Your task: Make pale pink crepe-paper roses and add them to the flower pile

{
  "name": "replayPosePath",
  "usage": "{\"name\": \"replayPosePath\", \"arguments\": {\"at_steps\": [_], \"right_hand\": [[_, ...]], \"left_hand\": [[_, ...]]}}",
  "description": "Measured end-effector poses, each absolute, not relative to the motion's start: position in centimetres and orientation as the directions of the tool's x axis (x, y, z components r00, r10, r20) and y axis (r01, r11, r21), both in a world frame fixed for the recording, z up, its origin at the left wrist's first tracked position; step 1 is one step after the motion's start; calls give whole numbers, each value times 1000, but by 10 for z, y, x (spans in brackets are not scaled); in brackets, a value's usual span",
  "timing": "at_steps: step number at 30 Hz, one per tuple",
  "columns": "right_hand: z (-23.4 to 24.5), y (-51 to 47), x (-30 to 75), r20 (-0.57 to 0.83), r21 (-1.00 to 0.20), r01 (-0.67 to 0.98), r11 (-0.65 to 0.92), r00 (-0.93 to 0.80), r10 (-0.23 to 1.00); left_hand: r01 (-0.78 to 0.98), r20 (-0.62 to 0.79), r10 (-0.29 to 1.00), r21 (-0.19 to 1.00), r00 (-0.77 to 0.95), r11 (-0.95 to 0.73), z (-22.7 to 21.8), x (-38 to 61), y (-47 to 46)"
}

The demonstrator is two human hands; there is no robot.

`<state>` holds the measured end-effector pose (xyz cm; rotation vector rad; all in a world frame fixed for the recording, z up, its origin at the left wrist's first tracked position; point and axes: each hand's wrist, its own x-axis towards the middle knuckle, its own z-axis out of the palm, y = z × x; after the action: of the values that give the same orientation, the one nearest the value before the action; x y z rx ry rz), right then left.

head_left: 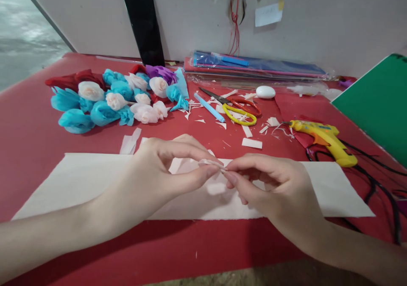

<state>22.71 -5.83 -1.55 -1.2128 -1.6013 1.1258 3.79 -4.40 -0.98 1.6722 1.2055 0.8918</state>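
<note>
Between my two hands is a small pale pink strip of crepe paper (210,162), gathered or folded. My left hand (171,163) pinches its left part between thumb and forefinger. At its right end, the thumb and fingers of my right hand (270,180) grip it too, the tips nearly meeting the left ones. Both hands are above a long cream paper sheet (92,180) laid across the red tabletop. Part of that sheet is hidden by the hands.
Blue, pink, red and purple paper flowers (104,112) lie at the back left. Scissors (240,114), a blue pen (209,107) and paper scraps (252,143) are behind the hands. A yellow glue gun (327,140) with a black cord lies right. A phone (143,27) leans on the wall.
</note>
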Motion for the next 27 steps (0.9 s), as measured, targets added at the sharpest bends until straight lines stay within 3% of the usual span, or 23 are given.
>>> {"name": "replayPosePath", "arguments": {"at_steps": [12, 27], "right_hand": [[-16, -59, 229, 17, -985, 161, 60, -256, 967], [-16, -60, 224, -117, -989, -59, -135, -233, 965]], "left_hand": [[329, 1, 937, 936, 349, -123, -11, 39, -41], [315, 45, 957, 939, 286, -139, -10, 43, -41]]}}
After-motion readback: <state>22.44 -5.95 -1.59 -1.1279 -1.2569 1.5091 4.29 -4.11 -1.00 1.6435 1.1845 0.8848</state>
